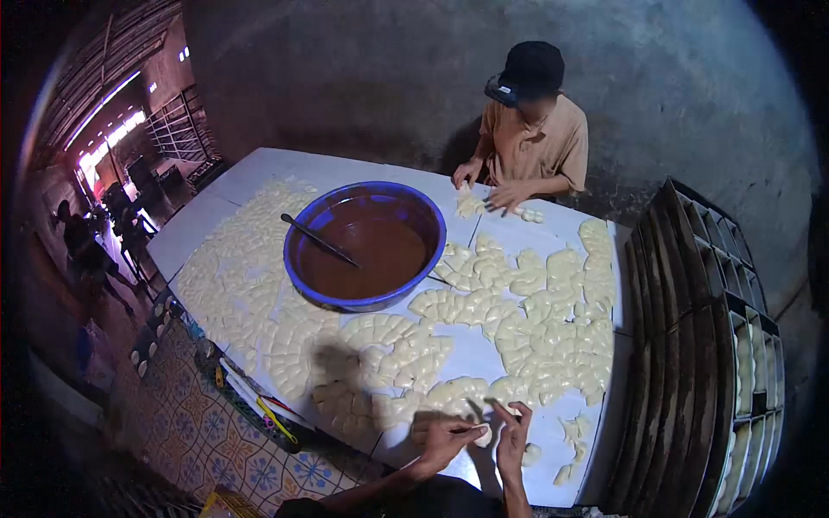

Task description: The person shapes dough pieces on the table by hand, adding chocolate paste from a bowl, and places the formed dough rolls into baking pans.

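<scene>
My left hand (449, 442) pinches a small pale piece of dough (483, 435) between thumb and fingers, just above the near edge of the white table (570, 494). Beside it, my right hand (513, 439) is raised with its fingers apart; a pale bit shows between the fingertips, and I cannot tell whether it is touched. A small dough lump (531, 454) lies right of that hand, near several loose dough strips (573, 436). Many shaped dough pieces (553, 345) lie close together across the tabletop.
A blue basin (290, 272) of brown filling, a dark-handled utensil (319, 240) in it, stands mid-table. Across the table a co-worker (535, 142) handles dough. Stacked trays (682, 363) rise at the right edge. Long tools (259, 401) hang at the left edge above patterned tiles (224, 440).
</scene>
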Demonstrator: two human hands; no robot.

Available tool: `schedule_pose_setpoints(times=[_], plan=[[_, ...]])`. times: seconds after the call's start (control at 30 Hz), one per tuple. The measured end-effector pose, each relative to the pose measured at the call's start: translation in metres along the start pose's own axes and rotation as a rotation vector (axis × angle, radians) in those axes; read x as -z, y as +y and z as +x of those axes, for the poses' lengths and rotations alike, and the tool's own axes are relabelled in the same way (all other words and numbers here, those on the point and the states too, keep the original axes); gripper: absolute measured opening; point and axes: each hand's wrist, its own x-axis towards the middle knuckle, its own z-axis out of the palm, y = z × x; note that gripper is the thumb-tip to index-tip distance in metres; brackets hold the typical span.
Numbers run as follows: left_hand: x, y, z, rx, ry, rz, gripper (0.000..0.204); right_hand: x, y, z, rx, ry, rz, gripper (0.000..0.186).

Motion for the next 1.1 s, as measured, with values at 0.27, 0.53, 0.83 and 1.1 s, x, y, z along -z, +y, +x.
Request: schedule_pose_setpoints(times=[0.27,0.53,0.83,1.1], plan=[[0.022,-0.022,0.03,0.247,-0.789,-1.455,0.072,-0.009,0.054,0.018,-0.111,-0.437,0.521,0.09],[0.202,0.068,0.251,-0.215,0.217,0.073,0.076,-0.002,0.042,0.045,-0.053,-0.387,0.714,0.101],[0.239,0.05,0.354,0.173,0.18,0.675,0.099,0.009,0.092,0.049,-0.162,-0.272,0.609,0.073],[0.208,0.084,0.304,0.171,0.175,0.747,0.096,-0.003,0.077,0.055,-0.198,-0.322,0.612,0.059]])
